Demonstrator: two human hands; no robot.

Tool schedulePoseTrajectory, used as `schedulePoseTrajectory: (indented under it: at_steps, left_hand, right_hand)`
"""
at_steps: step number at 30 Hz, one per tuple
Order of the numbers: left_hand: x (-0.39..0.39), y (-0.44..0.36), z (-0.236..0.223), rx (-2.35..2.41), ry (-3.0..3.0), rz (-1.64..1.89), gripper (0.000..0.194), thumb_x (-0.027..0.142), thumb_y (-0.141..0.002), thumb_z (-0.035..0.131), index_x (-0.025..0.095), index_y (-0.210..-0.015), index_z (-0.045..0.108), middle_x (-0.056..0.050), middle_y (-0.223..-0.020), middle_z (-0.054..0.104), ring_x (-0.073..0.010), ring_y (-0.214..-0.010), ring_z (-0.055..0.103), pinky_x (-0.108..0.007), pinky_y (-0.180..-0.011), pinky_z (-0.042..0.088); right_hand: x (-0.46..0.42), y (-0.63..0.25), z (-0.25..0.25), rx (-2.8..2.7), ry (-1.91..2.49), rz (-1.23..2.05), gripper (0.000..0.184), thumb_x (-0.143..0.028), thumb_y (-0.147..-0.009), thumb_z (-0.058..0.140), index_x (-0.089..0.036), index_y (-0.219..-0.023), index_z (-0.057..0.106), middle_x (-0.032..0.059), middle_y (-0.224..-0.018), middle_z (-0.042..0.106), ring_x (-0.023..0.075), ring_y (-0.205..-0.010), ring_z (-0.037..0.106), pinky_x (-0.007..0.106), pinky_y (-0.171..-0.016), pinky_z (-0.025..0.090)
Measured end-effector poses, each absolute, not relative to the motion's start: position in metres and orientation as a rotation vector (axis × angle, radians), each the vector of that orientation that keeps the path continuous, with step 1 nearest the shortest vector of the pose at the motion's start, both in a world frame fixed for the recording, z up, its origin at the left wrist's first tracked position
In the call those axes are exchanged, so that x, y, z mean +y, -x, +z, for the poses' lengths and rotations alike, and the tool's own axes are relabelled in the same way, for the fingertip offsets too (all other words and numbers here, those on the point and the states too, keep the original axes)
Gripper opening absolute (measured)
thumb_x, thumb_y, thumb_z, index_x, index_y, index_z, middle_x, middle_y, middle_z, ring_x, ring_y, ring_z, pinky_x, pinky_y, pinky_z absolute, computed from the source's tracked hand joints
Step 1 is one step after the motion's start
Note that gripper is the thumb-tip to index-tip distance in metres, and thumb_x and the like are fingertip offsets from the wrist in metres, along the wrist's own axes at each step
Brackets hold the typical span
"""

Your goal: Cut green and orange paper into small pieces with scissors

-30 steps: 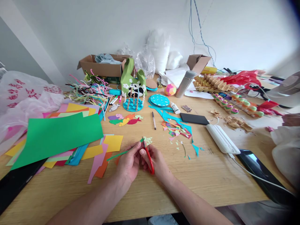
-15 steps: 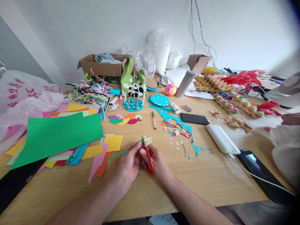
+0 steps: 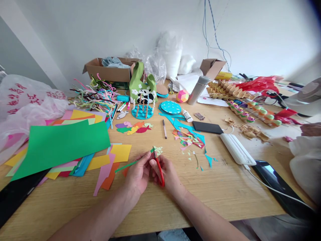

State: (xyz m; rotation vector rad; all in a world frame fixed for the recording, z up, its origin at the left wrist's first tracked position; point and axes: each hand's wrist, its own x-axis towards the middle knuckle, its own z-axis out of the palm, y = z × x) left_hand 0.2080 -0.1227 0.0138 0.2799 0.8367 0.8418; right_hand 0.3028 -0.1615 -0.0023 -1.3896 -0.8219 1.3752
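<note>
At lower centre of the frame, my left hand (image 3: 138, 172) pinched a narrow green paper strip (image 3: 126, 166); my right hand (image 3: 167, 169) curled round red-handled scissors (image 3: 159, 170), blades at the strip's tip. Bare tabletop (image 3: 205, 194) stretched rightward to a dark-screened device (image 3: 273, 177), its front edge crossing the frame's bottom.

I've got the left hand (image 3: 137, 172) pinching a thin green paper strip (image 3: 125, 166), right hand (image 3: 167, 169) gripping red-handled scissors (image 3: 159, 170), blades at the strip's far end. Pale green snippets (image 3: 158, 151) lie just beyond on the wooden counter (image 3: 160, 209). To the left I see a big green sheet (image 3: 67, 142) over a colored paper pile; ahead, cut paper fish (image 3: 132, 131) and a pen (image 3: 164, 129); to the right, mixed scraps (image 3: 188, 138), then a long white box (image 3: 237, 148) with a cable.
</note>
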Motion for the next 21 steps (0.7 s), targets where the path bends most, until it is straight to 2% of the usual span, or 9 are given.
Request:
schedulePoseTrajectory:
  at_steps: [9,15,18,21]
  left_hand:
    - [-0.1201,-0.2077,0.0117,0.853,-0.306,0.893,0.02,0.021,-0.06,0.08,0.014,-0.073,0.067,-0.004,-0.074,0.071,-0.014,-0.062,0.062,-0.024,-0.052,0.044]
    - [-0.1211,-0.2078,0.0092,0.847,-0.361,0.886,0.019,0.022,-0.061,0.079,0.015,-0.07,0.064,-0.001,-0.066,0.067,-0.0125,-0.055,0.06,-0.025,-0.051,0.044]
    - [-0.1205,-0.2079,0.0088,0.852,-0.374,0.91,0.018,0.021,-0.061,0.079,0.015,-0.07,0.064,-0.003,-0.07,0.07,-0.0129,-0.057,0.061,-0.024,-0.051,0.045]
    - [-0.1174,-0.207,0.0104,0.842,-0.403,0.947,0.017,0.019,-0.06,0.079,0.015,-0.067,0.064,-0.005,-0.074,0.072,-0.0145,-0.065,0.065,-0.024,-0.059,0.049]
  right_hand:
    - [-0.1607,-0.3036,0.0011,-0.758,1.384,1.367,0.052,-0.066,-0.071,0.063,-0.02,-0.074,0.041,-0.0095,-0.046,0.049,0.0049,-0.031,0.043,0.016,-0.029,0.038]
    - [-0.1621,-0.3021,0.0017,-0.739,1.357,1.373,0.051,-0.065,-0.071,0.063,-0.02,-0.074,0.04,-0.0096,-0.045,0.049,0.0049,-0.03,0.042,0.016,-0.028,0.037]
    - [-0.1624,-0.3021,0.0025,-0.732,1.364,1.393,0.052,-0.065,-0.069,0.065,-0.021,-0.074,0.039,-0.0097,-0.044,0.049,0.005,-0.029,0.041,0.016,-0.027,0.036]
    - [-0.1627,-0.3035,0.0035,-0.736,1.387,1.39,0.054,-0.068,-0.067,0.064,-0.021,-0.074,0.038,-0.0097,-0.043,0.05,0.0054,-0.028,0.042,0.016,-0.027,0.036]
